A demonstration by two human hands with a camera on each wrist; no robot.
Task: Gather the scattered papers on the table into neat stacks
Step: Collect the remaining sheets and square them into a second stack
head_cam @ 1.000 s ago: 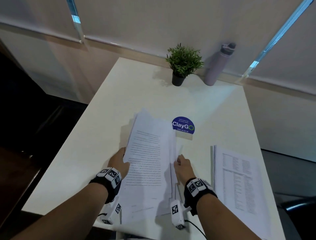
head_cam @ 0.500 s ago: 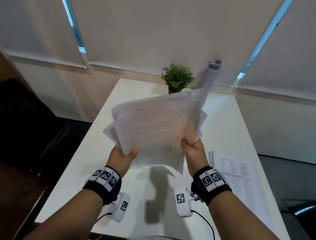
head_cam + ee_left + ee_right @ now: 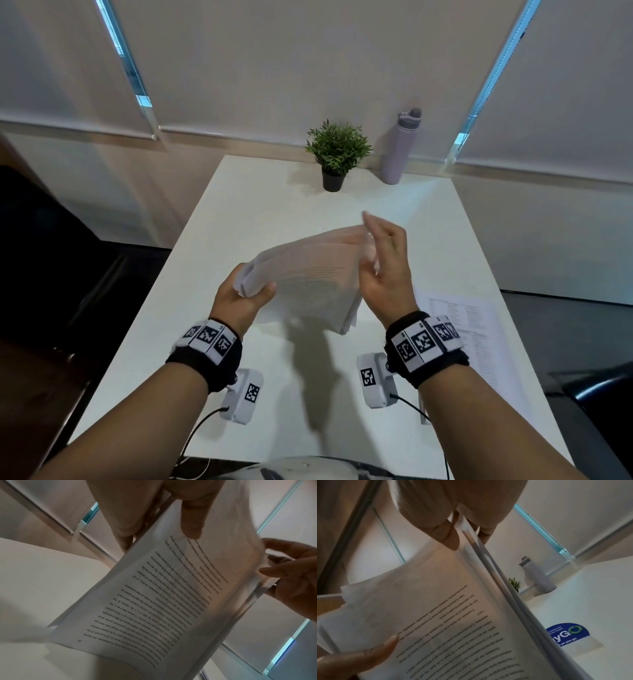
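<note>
A person's left hand (image 3: 239,301) is gripping and right hand (image 3: 387,270) is pinching opposite edges of a paper sheaf (image 3: 308,284) held above the table (image 3: 260,205). Squaring seems to be happening; tapping its edges flush is likely coming next

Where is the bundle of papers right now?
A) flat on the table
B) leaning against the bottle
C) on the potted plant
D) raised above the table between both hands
D: the left hand and the right hand hold the bundle of papers by opposite edges, clear of the table.
</note>
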